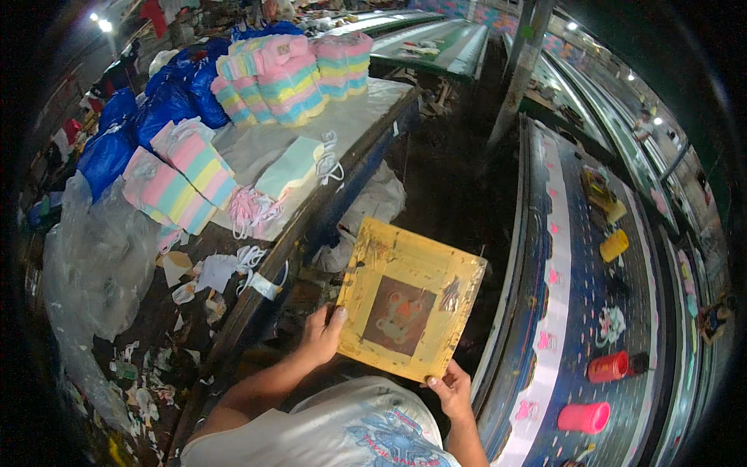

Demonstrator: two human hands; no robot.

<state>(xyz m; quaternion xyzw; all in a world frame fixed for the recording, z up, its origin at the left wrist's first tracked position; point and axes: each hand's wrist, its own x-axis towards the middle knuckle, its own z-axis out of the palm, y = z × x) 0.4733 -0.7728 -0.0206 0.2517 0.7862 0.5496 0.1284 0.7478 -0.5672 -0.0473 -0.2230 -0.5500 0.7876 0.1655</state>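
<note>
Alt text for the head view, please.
Both hands, left hand and right hand, hold a yellow printing screen frame between a cluttered table of pastel striped bundles and a long printing table with cups.

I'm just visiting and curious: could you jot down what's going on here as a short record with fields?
Left hand: grips the left edge of the yellow printing frame
Right hand: grips the frame's lower edge
Frame: tilted, brown mesh centre with a faint figure
Left table: striped pastel cloth stacks, blue bags
Right table: long, with a printed strip, a pink cup, a red cup and a yellow cup
</note>
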